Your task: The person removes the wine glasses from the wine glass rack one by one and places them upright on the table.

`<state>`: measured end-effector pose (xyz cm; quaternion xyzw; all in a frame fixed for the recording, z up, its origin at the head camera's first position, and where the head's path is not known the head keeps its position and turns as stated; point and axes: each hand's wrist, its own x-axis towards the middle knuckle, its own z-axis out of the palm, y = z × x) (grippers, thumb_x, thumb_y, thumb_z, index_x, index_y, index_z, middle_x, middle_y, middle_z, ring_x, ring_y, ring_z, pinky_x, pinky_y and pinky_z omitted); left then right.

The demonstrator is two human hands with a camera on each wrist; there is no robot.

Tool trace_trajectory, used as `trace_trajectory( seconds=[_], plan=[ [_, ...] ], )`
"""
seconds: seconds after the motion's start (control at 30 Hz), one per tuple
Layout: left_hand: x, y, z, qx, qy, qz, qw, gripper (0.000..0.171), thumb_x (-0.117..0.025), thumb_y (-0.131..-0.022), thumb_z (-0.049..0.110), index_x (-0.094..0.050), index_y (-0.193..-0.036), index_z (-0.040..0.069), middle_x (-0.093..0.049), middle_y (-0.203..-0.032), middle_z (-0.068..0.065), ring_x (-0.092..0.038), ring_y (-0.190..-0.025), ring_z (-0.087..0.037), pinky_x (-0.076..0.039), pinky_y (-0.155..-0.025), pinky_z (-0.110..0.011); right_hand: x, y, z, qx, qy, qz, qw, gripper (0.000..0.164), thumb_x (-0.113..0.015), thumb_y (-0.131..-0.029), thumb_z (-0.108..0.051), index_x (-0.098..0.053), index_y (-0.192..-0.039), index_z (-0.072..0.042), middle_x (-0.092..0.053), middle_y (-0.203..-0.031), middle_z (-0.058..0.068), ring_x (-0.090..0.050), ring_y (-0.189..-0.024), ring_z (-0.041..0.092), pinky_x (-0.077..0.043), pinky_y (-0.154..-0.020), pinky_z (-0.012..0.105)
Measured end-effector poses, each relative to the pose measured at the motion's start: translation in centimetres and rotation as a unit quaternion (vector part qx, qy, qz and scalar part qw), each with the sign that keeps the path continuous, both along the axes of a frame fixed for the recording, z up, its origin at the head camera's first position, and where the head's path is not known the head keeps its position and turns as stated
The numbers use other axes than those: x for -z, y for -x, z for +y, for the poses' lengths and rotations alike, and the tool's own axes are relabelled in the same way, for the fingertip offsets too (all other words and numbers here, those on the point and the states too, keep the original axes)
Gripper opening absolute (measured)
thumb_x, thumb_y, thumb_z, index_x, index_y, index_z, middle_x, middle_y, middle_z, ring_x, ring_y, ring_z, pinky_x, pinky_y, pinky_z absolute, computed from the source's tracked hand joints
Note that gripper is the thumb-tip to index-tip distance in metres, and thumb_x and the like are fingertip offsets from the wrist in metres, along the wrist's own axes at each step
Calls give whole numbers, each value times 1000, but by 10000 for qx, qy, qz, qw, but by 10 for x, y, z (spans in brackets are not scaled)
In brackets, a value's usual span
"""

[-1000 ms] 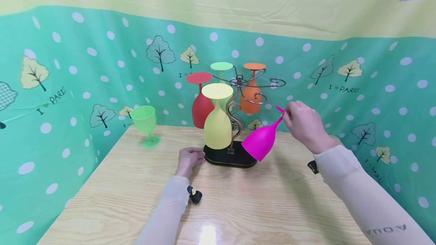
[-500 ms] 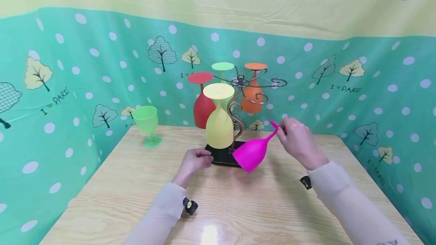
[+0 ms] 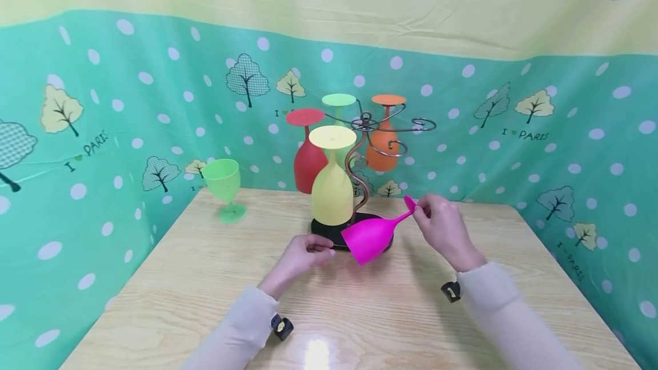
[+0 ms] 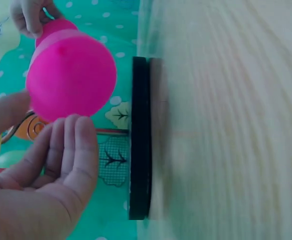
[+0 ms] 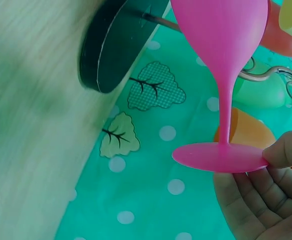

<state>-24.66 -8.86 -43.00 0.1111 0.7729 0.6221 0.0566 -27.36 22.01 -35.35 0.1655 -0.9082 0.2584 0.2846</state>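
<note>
A pink goblet [image 3: 370,238] is tilted on its side in front of the rack, its mouth towards the lower left. My right hand [image 3: 442,230] pinches its round foot [image 5: 221,157] between thumb and fingers, as the right wrist view shows. My left hand [image 3: 303,258] has its thumb and fingers spread apart, fingertips just left of the goblet's mouth. In the left wrist view that hand [image 4: 50,175] holds nothing. Behind stands a metal rack [image 3: 360,181] on a black base [image 3: 321,230]; from it hang upside down a yellow goblet [image 3: 333,193], a red one [image 3: 308,159], an orange one and a green one.
A light green goblet [image 3: 223,181] stands upright on the wooden table [image 3: 169,301] at the back left. A curled rack arm [image 3: 424,124] reaches out at the right with no goblet on it. A patterned curtain [image 3: 462,90] closes off the back and sides.
My right hand has brought the pink goblet down and to the left, tipping it further over. My left hand has left the base's left edge and moved right, towards the goblet's mouth.
</note>
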Motion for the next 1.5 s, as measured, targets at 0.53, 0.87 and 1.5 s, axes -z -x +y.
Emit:
trace_trajectory(
  seconds=[0.53,0.87,1.5],
  plan=[
    [-1,-16,9,165,139,223,9995,36,-73,-86,20,-63,-110,-3,-66,-98,-8,-64,-89,-21,-55,-76,-30,26,-4,-23,93,813,-453,9956,6,-62,-84,-5,-66,-80,-4,-64,-68,5,-56,-59,16,-48,-52,29],
    [-4,-20,6,-203,40,634,9978,11,-64,-90,5,-63,-97,-3,-64,-89,-11,-60,-78,-22,-54,-68,-28,38,-7,-35,231,1319,-1348,9818,8,-60,-86,-8,-66,-83,-2,-64,-70,5,-57,-58,15,-48,-49,27],
    [-26,-28,-23,-939,249,1142,9887,11,-61,-91,3,-59,-80,4,-51,-68,-2,-45,-60,-12,-40,-51,-20,65,-14,-65,3,2279,-2316,9457,10,-63,-89,-8,-68,-83,-1,-65,-67,9,-65,-57,23,-52,-50,25]
  ],
)
